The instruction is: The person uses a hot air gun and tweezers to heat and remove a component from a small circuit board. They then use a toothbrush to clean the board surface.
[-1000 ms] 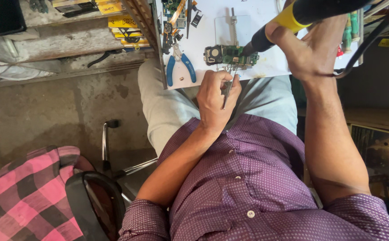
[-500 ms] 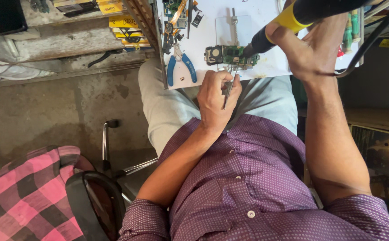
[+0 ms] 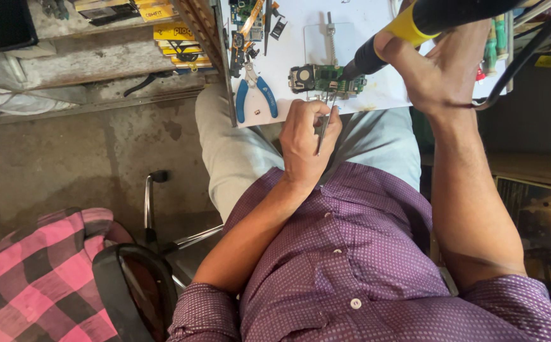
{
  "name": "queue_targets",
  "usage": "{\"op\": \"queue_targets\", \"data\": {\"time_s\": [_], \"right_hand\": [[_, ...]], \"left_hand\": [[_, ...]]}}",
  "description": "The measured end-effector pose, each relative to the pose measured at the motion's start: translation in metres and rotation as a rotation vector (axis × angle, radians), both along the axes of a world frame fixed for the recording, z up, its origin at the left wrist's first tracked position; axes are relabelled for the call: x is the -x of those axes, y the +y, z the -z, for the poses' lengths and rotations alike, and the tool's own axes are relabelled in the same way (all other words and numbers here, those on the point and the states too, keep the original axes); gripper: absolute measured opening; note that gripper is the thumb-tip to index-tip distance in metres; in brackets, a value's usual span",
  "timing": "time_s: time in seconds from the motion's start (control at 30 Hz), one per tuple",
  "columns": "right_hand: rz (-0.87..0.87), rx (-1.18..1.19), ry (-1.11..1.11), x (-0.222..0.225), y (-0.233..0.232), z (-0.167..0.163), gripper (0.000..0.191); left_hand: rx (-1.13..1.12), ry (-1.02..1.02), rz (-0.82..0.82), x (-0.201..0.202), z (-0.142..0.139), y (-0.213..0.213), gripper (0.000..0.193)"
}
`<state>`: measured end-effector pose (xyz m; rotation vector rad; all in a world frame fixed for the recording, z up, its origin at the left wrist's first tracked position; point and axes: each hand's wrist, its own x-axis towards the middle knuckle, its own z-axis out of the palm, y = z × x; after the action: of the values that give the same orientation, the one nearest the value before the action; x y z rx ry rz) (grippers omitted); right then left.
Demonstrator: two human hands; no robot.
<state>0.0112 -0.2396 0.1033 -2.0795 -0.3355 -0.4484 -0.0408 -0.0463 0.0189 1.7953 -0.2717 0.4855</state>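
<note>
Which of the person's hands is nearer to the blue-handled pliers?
Left. The left hand, pinching tweezers, sits just beside the blue-handled pliers; the right hand, gripping the soldering iron, is farther off, across the circuit board.

You sit in a small electronics repair workshop: circuit boards [image 3: 326,79], blue-handled pliers [image 3: 256,96] and screwdrivers [image 3: 492,45] crowd your white workbench [image 3: 376,38].

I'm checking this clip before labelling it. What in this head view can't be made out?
- Tip of the soldering tool where it meets the circuit board: too small to tell if they touch.
- Tweezers in the left hand: upper end hidden by the fingers.
- Top of the soldering tool in the right hand: cut off by the upper edge.
- Small parts near the blue pliers: too small to tell apart.
</note>
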Motion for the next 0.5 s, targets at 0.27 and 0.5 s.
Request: {"op": "queue_targets", "data": {"time_s": [0.27, 0.5], "right_hand": [[-0.015, 0.039, -0.052, 0.0001, -0.0019, -0.0016, 0.018], [-0.010, 0.090, -0.050, -0.0005, -0.0024, -0.0043, 0.018]], "left_hand": [[0.028, 0.035, 0.018, 0.0002, -0.0003, 0.0004, 0.025], [0.028, 0.017, 0.012, -0.0005, -0.0003, 0.0001, 0.025]]}}
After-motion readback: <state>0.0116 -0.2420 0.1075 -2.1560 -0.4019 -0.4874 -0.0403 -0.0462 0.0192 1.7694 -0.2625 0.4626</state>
